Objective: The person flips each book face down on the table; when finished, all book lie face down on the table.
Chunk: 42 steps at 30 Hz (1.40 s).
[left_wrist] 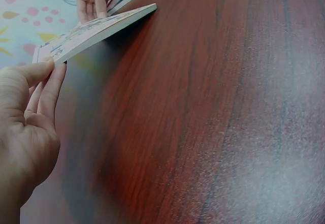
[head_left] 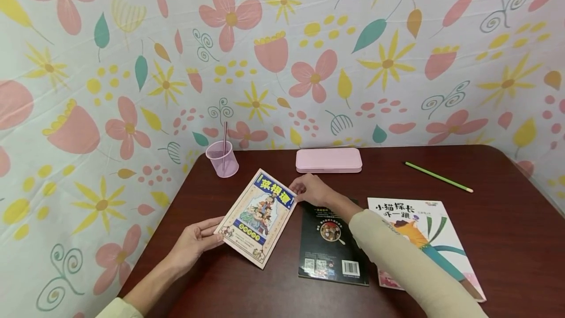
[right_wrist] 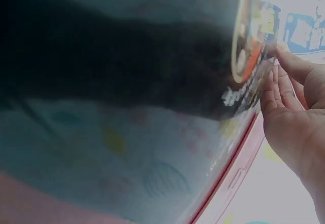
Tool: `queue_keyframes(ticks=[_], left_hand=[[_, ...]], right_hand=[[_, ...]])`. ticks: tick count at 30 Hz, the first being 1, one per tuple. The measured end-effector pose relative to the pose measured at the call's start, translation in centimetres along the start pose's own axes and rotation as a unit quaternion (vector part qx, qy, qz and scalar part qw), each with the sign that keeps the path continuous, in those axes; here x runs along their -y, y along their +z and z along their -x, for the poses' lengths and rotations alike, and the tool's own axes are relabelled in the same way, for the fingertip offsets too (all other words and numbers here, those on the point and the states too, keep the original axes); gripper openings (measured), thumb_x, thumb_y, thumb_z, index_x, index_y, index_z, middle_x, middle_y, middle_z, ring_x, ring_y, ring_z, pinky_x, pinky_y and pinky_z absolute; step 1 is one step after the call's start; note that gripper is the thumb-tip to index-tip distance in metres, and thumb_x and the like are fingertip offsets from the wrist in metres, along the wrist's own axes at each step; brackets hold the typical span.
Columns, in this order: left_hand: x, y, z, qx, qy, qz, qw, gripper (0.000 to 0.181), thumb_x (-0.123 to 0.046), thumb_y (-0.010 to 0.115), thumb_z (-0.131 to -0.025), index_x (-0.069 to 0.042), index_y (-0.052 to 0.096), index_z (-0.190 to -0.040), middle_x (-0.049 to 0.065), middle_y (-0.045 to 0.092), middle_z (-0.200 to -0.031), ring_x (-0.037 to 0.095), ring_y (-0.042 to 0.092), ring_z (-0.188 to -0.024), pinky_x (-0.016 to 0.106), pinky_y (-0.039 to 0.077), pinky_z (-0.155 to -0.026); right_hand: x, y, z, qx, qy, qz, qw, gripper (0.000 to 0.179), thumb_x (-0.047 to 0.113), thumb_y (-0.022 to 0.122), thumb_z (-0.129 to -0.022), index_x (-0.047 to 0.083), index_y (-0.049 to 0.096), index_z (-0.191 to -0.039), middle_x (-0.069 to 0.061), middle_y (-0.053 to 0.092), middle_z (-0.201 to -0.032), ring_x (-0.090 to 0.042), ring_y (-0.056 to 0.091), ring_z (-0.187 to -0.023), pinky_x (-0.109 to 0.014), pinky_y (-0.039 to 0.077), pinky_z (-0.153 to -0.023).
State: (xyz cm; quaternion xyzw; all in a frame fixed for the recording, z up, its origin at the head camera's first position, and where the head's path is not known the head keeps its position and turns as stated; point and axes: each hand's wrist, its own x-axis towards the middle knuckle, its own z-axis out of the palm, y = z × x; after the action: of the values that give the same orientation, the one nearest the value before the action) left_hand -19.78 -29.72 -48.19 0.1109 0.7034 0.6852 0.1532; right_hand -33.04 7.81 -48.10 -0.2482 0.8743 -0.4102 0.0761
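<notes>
A cream book with a blue title band [head_left: 257, 217] is held tilted above the table's left half. At its lower left edge my left hand [head_left: 197, 238] pinches it between thumb and fingers; the left wrist view shows the book's page edge [left_wrist: 109, 31] raised off the wood. My right hand [head_left: 312, 189] grips the upper right edge of the same book. Below my right wrist lies a black book [head_left: 331, 254], back cover up with a barcode, partly hidden by the forearm. In the right wrist view its glossy cover [right_wrist: 127, 66] fills much of the frame beside my right hand [right_wrist: 297, 112].
A white picture book with an orange cat [head_left: 423, 239] lies at the right, partly under my right sleeve. Toward the back stand a pink pencil case [head_left: 328, 160] and a pink cup [head_left: 223, 161] holding a pencil. A green pencil [head_left: 439, 177] lies back right.
</notes>
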Motion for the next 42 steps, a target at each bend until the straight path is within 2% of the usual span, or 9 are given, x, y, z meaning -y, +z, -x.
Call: queue_keyframes(ticks=[5,10,13,19,24,29,35,38,42], left_hand=[[-0.9,0.1,0.1,-0.032,0.041,-0.076,0.9957,0.052,0.002,0.07,-0.101,0.016,0.051,-0.147,0.027,0.069,-0.13,0.021,0.076,-0.106,0.04,0.062,-0.089],[-1.9,0.0,0.2,-0.07,0.106,-0.185,0.9744,0.041,-0.004,0.073,-0.1,0.007,0.065,-0.139,0.021,0.077,-0.115,0.024,0.078,-0.092,0.035,0.065,-0.07],[-2.4,-0.1,0.2,-0.088,0.127,-0.218,0.9637,0.037,-0.005,0.073,-0.101,0.003,0.068,-0.136,0.017,0.079,-0.107,0.027,0.078,-0.087,0.035,0.063,-0.064],[-3.1,-0.2,0.0,-0.115,0.156,-0.215,0.9572,0.032,-0.003,0.07,-0.102,0.004,0.07,-0.134,0.02,0.079,-0.104,0.029,0.078,-0.081,0.033,0.062,-0.061],[-3.7,0.1,-0.2,-0.124,0.175,-0.179,0.9602,0.031,-0.002,0.065,-0.105,0.009,0.067,-0.134,0.028,0.076,-0.109,0.029,0.08,-0.087,0.038,0.065,-0.073],[-4.1,0.4,-0.1,-0.137,0.192,-0.155,0.9593,0.028,0.0,0.063,-0.106,0.012,0.068,-0.131,0.03,0.075,-0.107,0.032,0.079,-0.094,0.039,0.063,-0.081],[-4.1,0.9,0.1,-0.156,0.217,-0.158,0.9505,0.023,0.003,0.062,-0.105,0.01,0.073,-0.124,0.029,0.075,-0.114,0.022,0.079,-0.1,0.038,0.061,-0.086],[-3.8,1.2,0.2,-0.165,0.221,-0.169,0.9463,0.022,0.003,0.063,-0.105,0.008,0.074,-0.123,0.027,0.076,-0.113,0.023,0.079,-0.099,0.036,0.061,-0.086],[-3.4,1.7,0.3,-0.156,0.226,-0.174,0.9457,0.023,0.003,0.065,-0.104,0.006,0.075,-0.124,0.026,0.076,-0.116,0.026,0.078,-0.101,0.036,0.061,-0.087]], right_hand=[[0.3,-0.5,-0.3,-0.006,-0.015,0.007,0.9998,0.014,-0.003,0.078,-0.094,0.0,0.076,-0.108,-0.006,0.071,-0.094,-0.019,0.065,-0.089,-0.037,0.057,-0.082],[0.8,-1.3,-0.4,-0.025,-0.04,0.006,0.9989,0.011,-0.002,0.076,-0.096,0.0,0.075,-0.107,-0.007,0.071,-0.094,-0.02,0.065,-0.087,-0.038,0.056,-0.081],[1.2,-1.8,-0.4,-0.037,-0.049,0.008,0.9981,0.009,-0.003,0.075,-0.096,0.001,0.076,-0.104,-0.006,0.072,-0.091,-0.019,0.065,-0.085,-0.038,0.056,-0.081],[2.1,-2.5,-0.7,-0.062,-0.074,0.002,0.9954,0.006,-0.004,0.073,-0.096,0.0,0.076,-0.1,-0.005,0.073,-0.088,-0.019,0.065,-0.079,-0.031,0.054,-0.074],[2.8,-3.2,-0.9,-0.064,-0.047,-0.038,0.9961,0.007,-0.003,0.071,-0.099,0.0,0.076,-0.102,-0.007,0.072,-0.09,-0.025,0.067,-0.078,-0.033,0.059,-0.07],[3.3,-3.8,-1.0,-0.077,-0.05,-0.053,0.9944,0.006,-0.003,0.073,-0.098,0.0,0.077,-0.102,-0.01,0.074,-0.095,-0.024,0.071,-0.078,-0.037,0.062,-0.073],[3.6,-4.0,-0.9,-0.093,-0.054,-0.081,0.9908,0.006,-0.001,0.075,-0.098,0.001,0.078,-0.102,-0.012,0.074,-0.104,-0.032,0.076,-0.094,-0.033,0.059,-0.077],[3.5,-3.7,-0.9,-0.1,-0.046,-0.104,0.9885,0.006,0.001,0.076,-0.098,0.002,0.078,-0.103,-0.012,0.074,-0.108,-0.03,0.076,-0.1,-0.034,0.06,-0.081],[3.0,-3.2,-0.9,-0.107,-0.049,-0.129,0.9847,0.008,0.0,0.075,-0.098,-0.001,0.076,-0.106,-0.013,0.074,-0.11,-0.031,0.076,-0.103,-0.037,0.06,-0.087]])
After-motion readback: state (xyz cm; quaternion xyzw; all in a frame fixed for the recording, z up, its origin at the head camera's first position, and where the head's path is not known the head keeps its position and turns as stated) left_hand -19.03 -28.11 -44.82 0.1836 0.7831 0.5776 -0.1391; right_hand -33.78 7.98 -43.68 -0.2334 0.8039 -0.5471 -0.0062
